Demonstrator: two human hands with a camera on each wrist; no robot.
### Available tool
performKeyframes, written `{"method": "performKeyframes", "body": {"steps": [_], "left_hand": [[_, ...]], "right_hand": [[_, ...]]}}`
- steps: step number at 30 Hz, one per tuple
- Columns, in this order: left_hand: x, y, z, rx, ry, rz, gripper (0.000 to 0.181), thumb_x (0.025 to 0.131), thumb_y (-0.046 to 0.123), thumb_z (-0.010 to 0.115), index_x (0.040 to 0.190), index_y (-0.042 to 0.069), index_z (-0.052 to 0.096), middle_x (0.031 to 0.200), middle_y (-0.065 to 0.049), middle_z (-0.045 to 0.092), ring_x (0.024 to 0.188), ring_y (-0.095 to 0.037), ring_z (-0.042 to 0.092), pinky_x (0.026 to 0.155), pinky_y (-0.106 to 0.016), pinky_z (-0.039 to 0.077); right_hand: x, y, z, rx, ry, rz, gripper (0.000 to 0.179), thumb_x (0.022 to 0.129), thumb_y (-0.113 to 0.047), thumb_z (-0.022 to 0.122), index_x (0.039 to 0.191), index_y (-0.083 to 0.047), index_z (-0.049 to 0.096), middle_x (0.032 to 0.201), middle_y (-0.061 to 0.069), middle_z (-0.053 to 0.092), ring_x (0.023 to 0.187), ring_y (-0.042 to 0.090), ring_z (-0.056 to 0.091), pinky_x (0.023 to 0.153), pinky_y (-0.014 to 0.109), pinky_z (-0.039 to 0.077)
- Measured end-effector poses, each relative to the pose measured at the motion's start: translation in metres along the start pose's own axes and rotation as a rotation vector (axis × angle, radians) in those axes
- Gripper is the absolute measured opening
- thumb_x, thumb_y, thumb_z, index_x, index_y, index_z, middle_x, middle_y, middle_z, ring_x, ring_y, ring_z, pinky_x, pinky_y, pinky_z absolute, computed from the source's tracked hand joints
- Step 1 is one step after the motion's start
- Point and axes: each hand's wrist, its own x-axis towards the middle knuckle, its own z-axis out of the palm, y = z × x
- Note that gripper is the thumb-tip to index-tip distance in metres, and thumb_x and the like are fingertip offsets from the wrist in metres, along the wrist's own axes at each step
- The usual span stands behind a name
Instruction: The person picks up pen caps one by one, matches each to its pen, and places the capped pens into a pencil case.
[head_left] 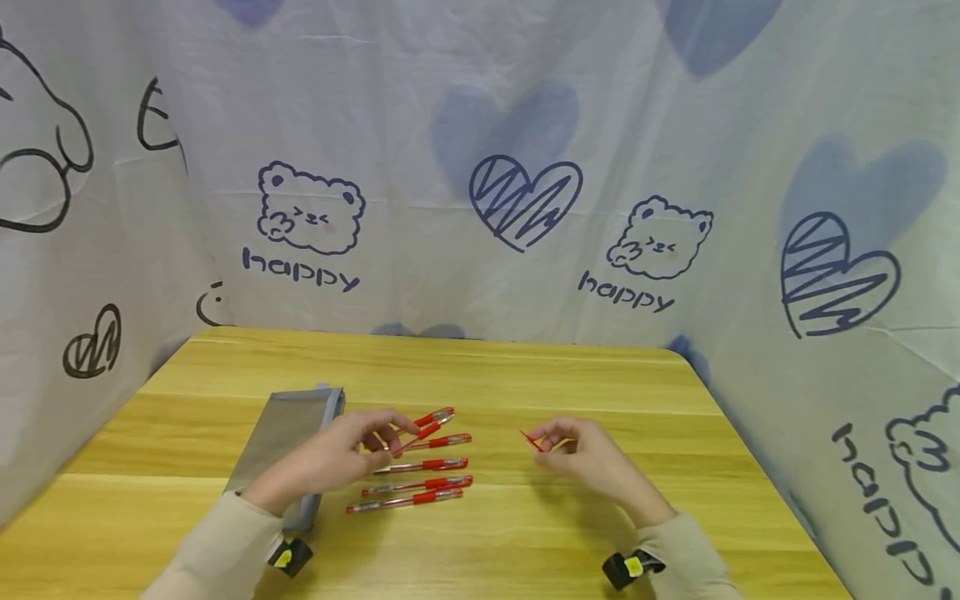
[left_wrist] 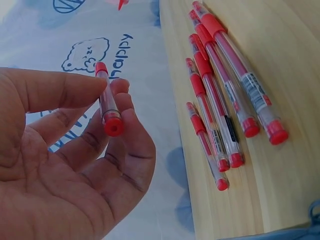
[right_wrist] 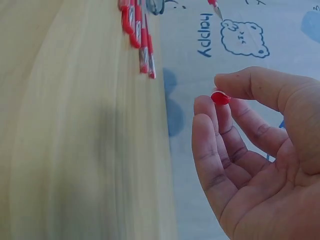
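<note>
My left hand [head_left: 352, 450] pinches a red gel pen [left_wrist: 109, 102] between thumb and fingers, its red end plug facing the left wrist camera. In the right wrist view, that pen's bare, pointed tip shows at the top edge. Off to the right, above the table, my right hand [head_left: 585, 454] holds a red pen cap [right_wrist: 220, 97] by thumb and fingertips. A gap separates cap and pen. Below and beside my left hand, several capped red gel pens [head_left: 427, 484] lie in a rough row, tips pointing right.
A grey zippered pouch [head_left: 273, 425] lies on the left of the wood-grain table [head_left: 525, 533], partly behind my left forearm. White printed cloth [head_left: 420, 275] hangs round the back and both sides of the table.
</note>
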Motion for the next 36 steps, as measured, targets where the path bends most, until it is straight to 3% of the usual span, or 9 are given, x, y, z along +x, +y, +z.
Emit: {"method": "performKeyframes", "body": {"steps": [5, 12, 26, 36], "left_hand": [[0.001, 0.003, 0.001, -0.017, -0.021, 0.038, 0.037, 0.1, -0.002, 0.064, 0.134, 0.01, 0.069, 0.111, -0.014, 0.069, 0.094, -0.026, 0.068, 0.075, -0.029, 0.058], [0.001, 0.005, 0.004, 0.031, -0.035, 0.072, 0.034, 0.102, 0.0, 0.064, 0.133, 0.012, 0.069, 0.112, -0.011, 0.071, 0.096, -0.016, 0.065, 0.085, -0.031, 0.056], [0.004, 0.007, 0.014, 0.029, -0.067, 0.079, 0.036, 0.102, -0.001, 0.063, 0.133, 0.017, 0.07, 0.115, -0.011, 0.071, 0.098, -0.017, 0.065, 0.085, -0.032, 0.057], [0.006, 0.006, 0.018, 0.026, -0.083, 0.108, 0.034, 0.103, 0.001, 0.065, 0.131, 0.018, 0.071, 0.11, -0.01, 0.073, 0.095, -0.012, 0.068, 0.086, -0.032, 0.058]], "right_hand": [[0.001, -0.008, 0.004, 0.02, -0.009, -0.024, 0.031, 0.095, -0.009, 0.077, 0.124, 0.003, 0.072, 0.101, 0.011, 0.069, 0.081, 0.015, 0.064, 0.07, 0.022, 0.054], [0.004, -0.011, 0.01, 0.037, -0.021, -0.053, 0.032, 0.095, -0.01, 0.079, 0.123, 0.004, 0.072, 0.102, 0.011, 0.07, 0.081, 0.014, 0.066, 0.072, 0.022, 0.056], [0.007, -0.021, 0.021, 0.103, -0.053, -0.027, 0.031, 0.097, -0.013, 0.078, 0.125, 0.001, 0.073, 0.102, 0.01, 0.069, 0.086, 0.017, 0.069, 0.079, 0.033, 0.063], [0.008, -0.026, 0.028, 0.124, -0.058, -0.039, 0.031, 0.097, -0.013, 0.078, 0.123, 0.002, 0.073, 0.101, 0.01, 0.07, 0.086, 0.016, 0.068, 0.078, 0.029, 0.063]]}}
